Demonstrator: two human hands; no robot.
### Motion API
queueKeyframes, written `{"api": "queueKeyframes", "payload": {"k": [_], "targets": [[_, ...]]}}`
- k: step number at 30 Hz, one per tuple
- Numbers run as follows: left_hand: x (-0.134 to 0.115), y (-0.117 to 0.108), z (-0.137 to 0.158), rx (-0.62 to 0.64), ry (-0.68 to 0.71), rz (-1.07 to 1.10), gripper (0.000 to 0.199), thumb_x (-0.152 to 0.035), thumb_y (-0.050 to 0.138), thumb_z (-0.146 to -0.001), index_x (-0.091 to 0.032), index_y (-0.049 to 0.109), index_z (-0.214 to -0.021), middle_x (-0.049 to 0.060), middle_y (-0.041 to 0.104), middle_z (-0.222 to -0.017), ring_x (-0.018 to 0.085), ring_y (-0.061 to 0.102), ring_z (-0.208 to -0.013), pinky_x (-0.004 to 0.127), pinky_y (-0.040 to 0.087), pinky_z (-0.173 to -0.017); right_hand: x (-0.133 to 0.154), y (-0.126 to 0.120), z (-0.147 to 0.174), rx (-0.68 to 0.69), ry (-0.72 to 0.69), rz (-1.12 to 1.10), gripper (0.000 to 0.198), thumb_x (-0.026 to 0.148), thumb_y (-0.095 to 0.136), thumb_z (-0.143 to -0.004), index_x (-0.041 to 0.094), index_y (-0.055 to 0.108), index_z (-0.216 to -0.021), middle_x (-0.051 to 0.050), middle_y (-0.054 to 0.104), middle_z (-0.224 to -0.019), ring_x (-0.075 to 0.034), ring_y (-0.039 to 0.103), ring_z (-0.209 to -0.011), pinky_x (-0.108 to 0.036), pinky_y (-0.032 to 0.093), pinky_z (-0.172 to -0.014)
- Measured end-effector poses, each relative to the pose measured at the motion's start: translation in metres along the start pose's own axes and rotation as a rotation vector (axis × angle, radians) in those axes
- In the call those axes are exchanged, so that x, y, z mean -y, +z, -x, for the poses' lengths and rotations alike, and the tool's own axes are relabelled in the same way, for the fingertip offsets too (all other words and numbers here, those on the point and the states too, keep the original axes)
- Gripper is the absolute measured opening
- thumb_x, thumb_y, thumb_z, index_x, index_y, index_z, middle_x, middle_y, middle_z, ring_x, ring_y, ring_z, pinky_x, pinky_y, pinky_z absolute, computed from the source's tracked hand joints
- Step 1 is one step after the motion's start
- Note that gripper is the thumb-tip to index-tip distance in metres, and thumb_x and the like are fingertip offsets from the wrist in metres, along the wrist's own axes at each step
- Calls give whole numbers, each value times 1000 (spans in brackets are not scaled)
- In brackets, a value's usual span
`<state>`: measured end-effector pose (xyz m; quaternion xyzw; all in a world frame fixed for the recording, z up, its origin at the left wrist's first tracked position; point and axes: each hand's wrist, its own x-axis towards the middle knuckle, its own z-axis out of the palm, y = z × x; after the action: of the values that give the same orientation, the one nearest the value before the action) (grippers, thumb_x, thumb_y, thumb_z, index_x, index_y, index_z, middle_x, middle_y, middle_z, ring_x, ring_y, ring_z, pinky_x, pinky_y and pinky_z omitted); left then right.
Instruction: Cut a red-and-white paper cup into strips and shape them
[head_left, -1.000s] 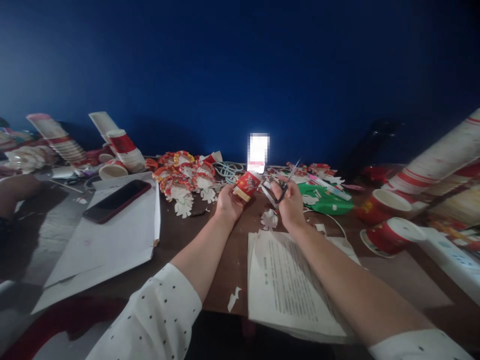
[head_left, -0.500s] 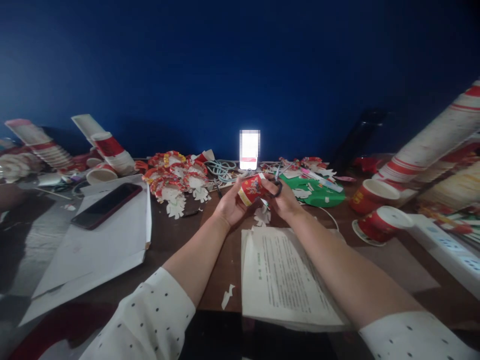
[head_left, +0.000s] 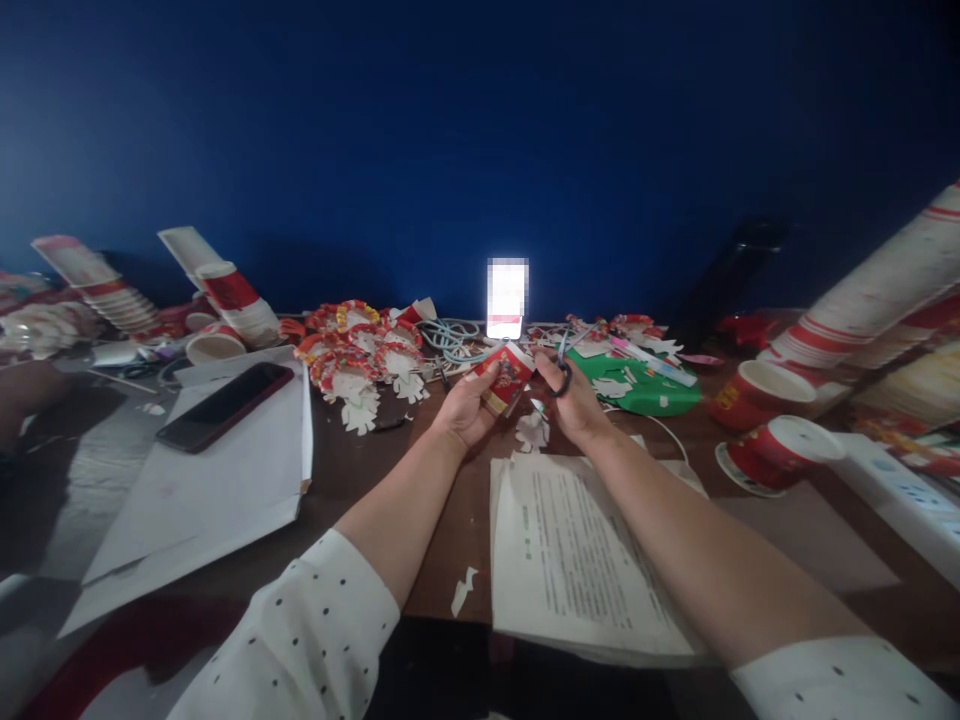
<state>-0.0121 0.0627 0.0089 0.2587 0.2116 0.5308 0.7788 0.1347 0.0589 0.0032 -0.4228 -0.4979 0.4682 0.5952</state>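
Observation:
My left hand (head_left: 466,408) is closed round a red printed paper cup (head_left: 510,376), thumb on its near side and a pale edge at its top. A little to the right, my right hand (head_left: 576,400) grips scissors (head_left: 564,376), fingers in the dark handle loop and the blades pointing up and away. A small gap separates this hand from the cup. White cut paper (head_left: 532,430) lies on the table just below and between the hands. Beyond them stands a lit phone (head_left: 505,318) with its screen blurred out.
Red-and-white paper cut-outs (head_left: 361,350) are heaped left of centre. A green sheet (head_left: 660,390) bears scraps and a pen. Printed pages (head_left: 577,560) lie in front. Red cups (head_left: 784,450) and tall cup stacks stand right; a dark phone (head_left: 225,405) rests on papers at left.
My right hand has come away from the cup, taking the scissors slightly right. My left hand still holds the cup, now looking flatter. The whole view has shifted slightly.

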Motion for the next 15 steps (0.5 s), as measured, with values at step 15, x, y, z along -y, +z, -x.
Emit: {"api": "queueKeyframes", "payload": {"k": [15], "targets": [[-3, -8, -12, -189, 164, -20, 20, -11, 67, -75, -12, 67, -95, 6, 72, -85, 14, 69, -78, 28, 53, -81, 6, 0, 0, -161, -19, 218, 56, 53, 78, -62, 19, 61, -104, -2, 68, -69, -18, 62, -58, -28, 46, -49]]}}
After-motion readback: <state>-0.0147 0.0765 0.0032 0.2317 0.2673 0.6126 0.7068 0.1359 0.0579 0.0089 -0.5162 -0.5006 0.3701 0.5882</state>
